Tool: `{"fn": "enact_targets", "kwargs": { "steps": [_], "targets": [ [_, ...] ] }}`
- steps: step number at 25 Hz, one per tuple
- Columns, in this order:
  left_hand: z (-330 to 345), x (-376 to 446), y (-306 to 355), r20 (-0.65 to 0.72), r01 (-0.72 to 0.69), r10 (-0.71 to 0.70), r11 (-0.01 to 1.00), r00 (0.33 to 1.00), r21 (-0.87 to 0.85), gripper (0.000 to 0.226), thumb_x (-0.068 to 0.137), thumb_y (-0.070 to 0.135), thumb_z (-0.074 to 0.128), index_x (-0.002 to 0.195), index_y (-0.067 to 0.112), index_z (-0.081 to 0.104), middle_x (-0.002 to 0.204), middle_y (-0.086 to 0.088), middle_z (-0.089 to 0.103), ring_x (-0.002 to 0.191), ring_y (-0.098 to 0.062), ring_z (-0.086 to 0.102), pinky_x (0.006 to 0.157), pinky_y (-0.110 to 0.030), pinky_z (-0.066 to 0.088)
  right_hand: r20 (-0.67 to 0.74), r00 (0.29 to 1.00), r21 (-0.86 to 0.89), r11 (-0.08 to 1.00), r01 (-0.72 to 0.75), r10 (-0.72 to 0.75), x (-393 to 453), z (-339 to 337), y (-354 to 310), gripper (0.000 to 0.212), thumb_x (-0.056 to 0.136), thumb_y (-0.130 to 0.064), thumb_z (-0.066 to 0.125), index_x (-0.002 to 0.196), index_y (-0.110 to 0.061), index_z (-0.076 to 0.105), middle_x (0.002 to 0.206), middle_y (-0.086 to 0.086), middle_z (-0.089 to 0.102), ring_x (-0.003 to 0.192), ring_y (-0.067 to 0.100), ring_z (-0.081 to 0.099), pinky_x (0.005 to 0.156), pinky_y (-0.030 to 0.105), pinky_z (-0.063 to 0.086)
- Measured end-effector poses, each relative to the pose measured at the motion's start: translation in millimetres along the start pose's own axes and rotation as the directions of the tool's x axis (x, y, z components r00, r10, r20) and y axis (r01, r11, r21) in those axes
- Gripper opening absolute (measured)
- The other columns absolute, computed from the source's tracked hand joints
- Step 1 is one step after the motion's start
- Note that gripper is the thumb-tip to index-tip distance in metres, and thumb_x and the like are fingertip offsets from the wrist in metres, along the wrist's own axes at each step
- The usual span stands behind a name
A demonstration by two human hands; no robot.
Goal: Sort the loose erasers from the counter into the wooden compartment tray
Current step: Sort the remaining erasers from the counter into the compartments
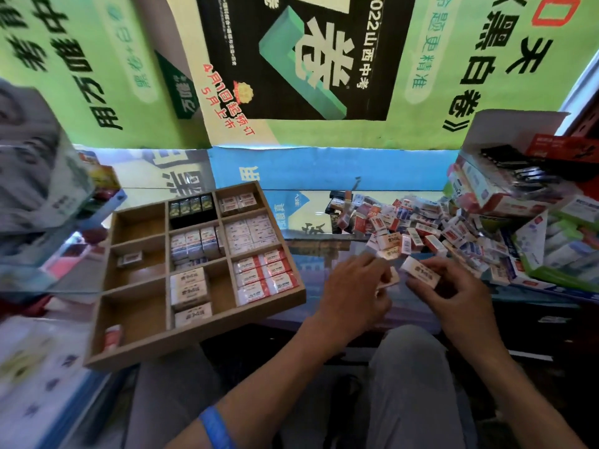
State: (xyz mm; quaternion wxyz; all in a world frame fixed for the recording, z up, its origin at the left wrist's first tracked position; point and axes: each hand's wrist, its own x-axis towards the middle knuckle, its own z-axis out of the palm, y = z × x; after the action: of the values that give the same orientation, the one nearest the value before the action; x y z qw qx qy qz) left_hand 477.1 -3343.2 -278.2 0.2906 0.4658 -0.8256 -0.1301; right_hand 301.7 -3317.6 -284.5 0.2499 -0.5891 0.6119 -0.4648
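Sat at glass desk (324, 222), both hands low centre-right, just in front of eraser pile (421, 225). Left hand (353, 286) curled round a white eraser (390, 278), fingers pinching its end. Right hand (453, 286) gripped a second eraser (421, 270), white sleeve with dark print, held tilted between thumb and fingertips. Both held erasers close together, nearly touching, above desk edge. Pile lay loose on desk right of centre, mostly white, red and blue sleeves, heaped against open boxes (518, 189) at far right. Tray (107, 319), wooden, sat left of hands, tilted in view, near corner overhanging desk edge. Tray grid three columns wide. Middle column: dark green-labelled erasers (191, 205) at the back, white-blue ones (194, 244) next, big white ones (189, 290) stacked nearest. Right column: small white-red pair at the back, white block (251, 231) in the middle, red-white erasers (265, 277) nearest, packed full. Left column mostly bare wood; one small eraser (129, 259) in second cell, one red-white eraser (112, 337) in nearest cell. Blue wristband (214, 429) on left forearm. Grey trousers visible below desk. Green and black posters (291, 59) behind desk. Blurred packs stacked at far left.
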Motion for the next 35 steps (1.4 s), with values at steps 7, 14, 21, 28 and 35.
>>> {"fn": "enact_targets", "kwargs": {
  "steps": [7, 14, 21, 28, 35],
  "targets": [
    [-100, -68, -59, -0.255, 0.191, -0.198, 0.980, 0.947, -0.052, 0.016, 0.076, 0.022, 0.071, 0.090, 0.020, 0.063, 0.097, 0.004, 0.059, 0.089, -0.009, 0.051, 0.074, -0.020, 0.040, 0.170, 0.978, 0.189, 0.978, 0.086, -0.119, 3, 92, -71, 0.027, 0.081, -0.009, 0.076, 0.096, -0.029, 0.068, 0.090, -0.010, 0.072, 0.082, 0.006, 0.068, 0.070, 0.018, 0.054],
    [-195, -144, -145, -0.417, 0.445, -0.431, 0.893, 0.800, -0.069, 0.020, 0.079, 0.015, 0.076, 0.090, 0.027, 0.065, 0.102, 0.011, 0.062, 0.089, -0.005, 0.059, 0.074, -0.022, 0.052, 0.349, 0.929, 0.222, 0.974, 0.047, -0.124, -14, 181, -120, 0.017, 0.082, -0.014, 0.076, 0.090, -0.028, 0.070, 0.087, -0.013, 0.071, 0.074, 0.010, 0.067, 0.067, 0.034, 0.058],
    [-213, -165, -184, -0.426, 0.542, -0.546, 0.828, 0.722, -0.142, 0.013, 0.086, 0.019, 0.071, 0.090, 0.029, 0.065, 0.103, 0.009, 0.064, 0.092, -0.007, 0.061, 0.075, -0.021, 0.053, 0.317, 0.935, 0.188, 0.977, 0.100, -0.156, -24, 212, -137, 0.019, 0.082, -0.017, 0.076, 0.086, -0.034, 0.068, 0.088, -0.020, 0.067, 0.080, 0.006, 0.064, 0.069, 0.022, 0.052],
    [-198, -159, -178, -0.389, 0.461, -0.485, 0.873, 0.783, -0.162, 0.008, 0.086, 0.021, 0.071, 0.091, 0.025, 0.067, 0.102, 0.013, 0.064, 0.096, -0.006, 0.061, 0.079, -0.021, 0.053, 0.678, 0.703, -0.028, 0.948, 0.318, -0.216, -24, 203, -153, 0.015, 0.087, -0.024, 0.071, 0.096, -0.036, 0.070, 0.091, -0.024, 0.065, 0.089, -0.007, 0.059, 0.075, 0.009, 0.044],
    [-191, -162, -166, -0.387, 0.419, -0.459, 0.888, 0.799, -0.187, 0.013, 0.084, 0.018, 0.073, 0.091, 0.026, 0.066, 0.100, 0.013, 0.064, 0.095, 0.003, 0.059, 0.076, -0.005, 0.047, 0.695, 0.669, -0.112, 0.880, 0.462, -0.263, -26, 226, -159, 0.009, 0.087, -0.027, 0.070, 0.096, -0.029, 0.071, 0.097, -0.017, 0.056, 0.089, 0.000, 0.056, 0.082, 0.020, 0.050]
  ]
}}
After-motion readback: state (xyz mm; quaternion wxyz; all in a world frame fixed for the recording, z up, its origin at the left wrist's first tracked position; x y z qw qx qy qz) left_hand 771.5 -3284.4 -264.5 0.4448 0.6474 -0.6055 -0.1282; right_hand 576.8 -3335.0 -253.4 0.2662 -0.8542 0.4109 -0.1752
